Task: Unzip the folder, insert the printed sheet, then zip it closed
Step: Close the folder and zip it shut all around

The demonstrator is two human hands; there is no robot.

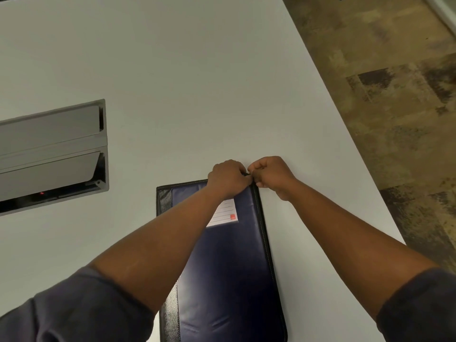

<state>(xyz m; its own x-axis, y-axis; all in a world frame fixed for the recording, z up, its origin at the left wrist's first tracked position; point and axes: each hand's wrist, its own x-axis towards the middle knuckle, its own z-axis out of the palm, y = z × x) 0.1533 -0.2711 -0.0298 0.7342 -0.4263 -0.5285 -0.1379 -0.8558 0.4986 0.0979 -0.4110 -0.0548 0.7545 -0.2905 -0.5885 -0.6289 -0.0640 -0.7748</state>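
A dark blue zip folder with black trim lies flat on the white table, long side running away from me. A white label card with an orange square sits in its front pocket. My left hand presses on the folder's far right corner, fingers curled over the edge. My right hand is closed in a pinch right beside it, at the far end of the folder's right edge, where a small dark zipper pull shows between the two hands. No printed sheet is in view.
A grey recessed cable box with its flaps open is set into the table at the left. The table's right edge runs diagonally, with brown patterned carpet beyond it.
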